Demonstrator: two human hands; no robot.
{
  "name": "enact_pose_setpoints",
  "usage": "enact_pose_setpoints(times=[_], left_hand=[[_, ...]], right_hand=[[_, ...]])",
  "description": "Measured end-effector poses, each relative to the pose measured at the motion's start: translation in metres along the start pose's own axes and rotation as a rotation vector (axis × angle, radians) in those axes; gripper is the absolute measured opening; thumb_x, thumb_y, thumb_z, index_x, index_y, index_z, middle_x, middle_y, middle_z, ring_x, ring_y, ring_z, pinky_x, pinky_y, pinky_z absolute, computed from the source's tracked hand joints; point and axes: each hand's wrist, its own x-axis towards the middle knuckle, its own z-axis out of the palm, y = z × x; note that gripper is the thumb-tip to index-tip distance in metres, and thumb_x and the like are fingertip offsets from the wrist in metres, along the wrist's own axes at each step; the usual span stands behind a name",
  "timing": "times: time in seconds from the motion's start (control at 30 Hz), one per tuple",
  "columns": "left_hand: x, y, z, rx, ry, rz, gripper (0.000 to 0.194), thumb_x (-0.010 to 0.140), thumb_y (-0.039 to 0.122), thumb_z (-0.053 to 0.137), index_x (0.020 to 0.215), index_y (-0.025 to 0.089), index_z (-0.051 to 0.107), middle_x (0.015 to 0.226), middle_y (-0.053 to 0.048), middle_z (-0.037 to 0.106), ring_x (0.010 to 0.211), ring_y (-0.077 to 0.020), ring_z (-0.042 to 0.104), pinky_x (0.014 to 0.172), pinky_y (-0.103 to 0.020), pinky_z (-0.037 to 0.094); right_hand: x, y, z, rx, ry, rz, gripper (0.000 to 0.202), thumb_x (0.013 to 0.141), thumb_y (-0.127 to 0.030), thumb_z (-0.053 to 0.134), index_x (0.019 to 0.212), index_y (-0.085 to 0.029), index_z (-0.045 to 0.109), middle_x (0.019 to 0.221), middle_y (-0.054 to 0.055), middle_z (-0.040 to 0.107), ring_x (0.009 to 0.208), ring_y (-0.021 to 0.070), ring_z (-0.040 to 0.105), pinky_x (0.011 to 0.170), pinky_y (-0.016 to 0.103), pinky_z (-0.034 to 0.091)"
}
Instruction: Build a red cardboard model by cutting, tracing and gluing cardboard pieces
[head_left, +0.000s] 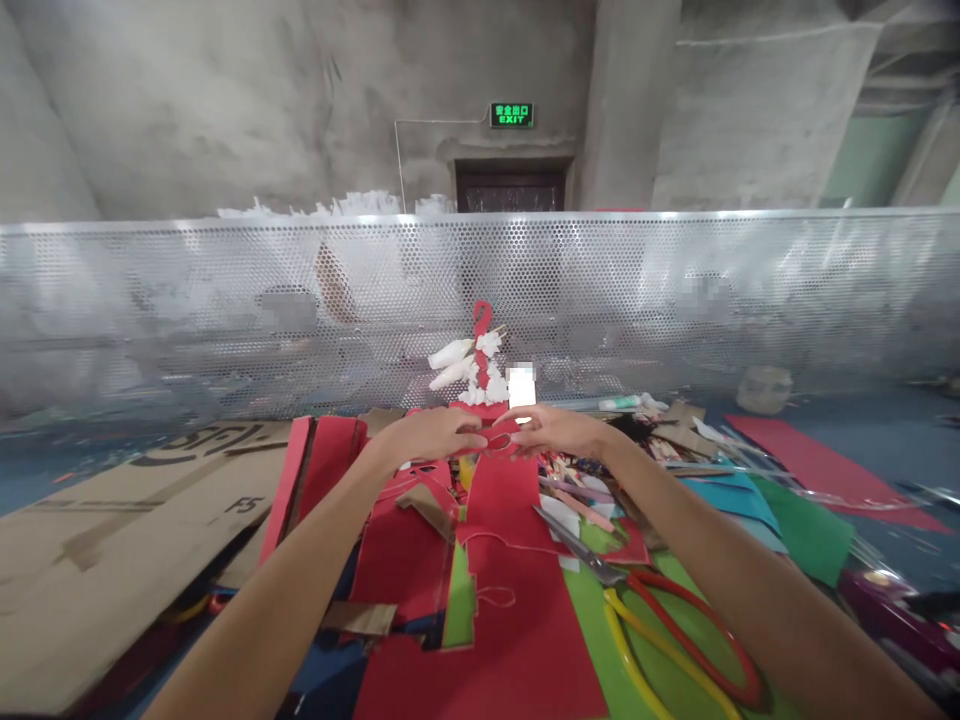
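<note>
Both arms reach forward over a cluttered work surface. Between the fingertips of my left hand [448,432] and my right hand [553,430] is a small red felt-like piece [498,434], and the fingers of both hands are pinched on it. Below them lies a large red sheet [525,625] with a stepped cut edge and a loose thin red cord [496,597]. Scissors [615,578] with one red and one yellow handle rest on it near my right forearm. Just beyond my hands stands a red hooked shape [482,345] with white petal-like pieces.
Flattened cardboard [135,540] covers the left side. Green [810,530] and blue sheets [731,495], a red sheet [832,470] and mixed scraps lie on the right. A bright white rectangle [523,393] stands behind my right hand. A perforated metal panel [637,290] closes off the back.
</note>
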Motion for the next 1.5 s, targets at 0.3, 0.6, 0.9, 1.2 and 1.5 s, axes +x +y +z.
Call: enact_pose_setpoints(times=[0.3,0.6,0.9,1.2,1.5], left_hand=[[-0.003,0.002,-0.003,-0.001,-0.012,-0.014,0.041,0.097,0.056,0.047,0.082,0.021,0.062,0.073,-0.002,0.062,0.063,-0.0163,0.052,0.061,-0.03,0.032],[-0.004,0.001,-0.002,0.004,-0.025,-0.036,0.041,0.097,0.058,0.046,0.085,0.021,0.062,0.074,-0.002,0.062,0.063,-0.0165,0.052,0.062,-0.03,0.033],[-0.002,0.003,0.0,0.035,-0.02,-0.025,0.04,0.097,0.056,0.047,0.081,0.021,0.059,0.082,-0.004,0.064,0.07,-0.0174,0.056,0.065,-0.031,0.035],[-0.001,0.001,0.003,0.035,-0.004,-0.018,0.04,0.097,0.055,0.047,0.079,0.021,0.058,0.078,-0.003,0.064,0.066,-0.0162,0.054,0.062,-0.031,0.032],[-0.001,0.0,0.001,0.008,0.007,-0.023,0.042,0.097,0.057,0.046,0.082,0.021,0.06,0.075,-0.003,0.063,0.062,-0.0161,0.054,0.058,-0.031,0.031]], right_hand=[[-0.002,-0.009,0.01,-0.194,0.07,-0.015,0.054,0.081,-0.033,0.084,0.128,-0.018,0.061,0.091,0.006,0.077,0.088,0.019,0.073,0.08,0.031,0.055],[0.007,-0.006,0.013,-0.367,0.127,-0.033,0.054,0.078,-0.031,0.082,0.127,-0.017,0.063,0.074,-0.002,0.066,0.067,0.0139,0.06,0.061,0.025,0.043],[0.016,0.001,0.024,-0.398,0.176,-0.119,0.045,0.073,-0.035,0.084,0.112,-0.018,0.07,0.095,0.003,0.071,0.081,0.0161,0.061,0.068,0.025,0.044],[0.014,0.002,0.027,-0.262,0.144,-0.066,0.047,0.076,-0.03,0.082,0.119,-0.021,0.067,0.084,0.001,0.071,0.075,0.015,0.062,0.064,0.025,0.044],[0.013,0.0,0.024,-0.393,0.158,-0.23,0.05,0.079,-0.028,0.079,0.125,-0.022,0.059,0.107,0.004,0.069,0.089,0.0174,0.064,0.079,0.03,0.05]])
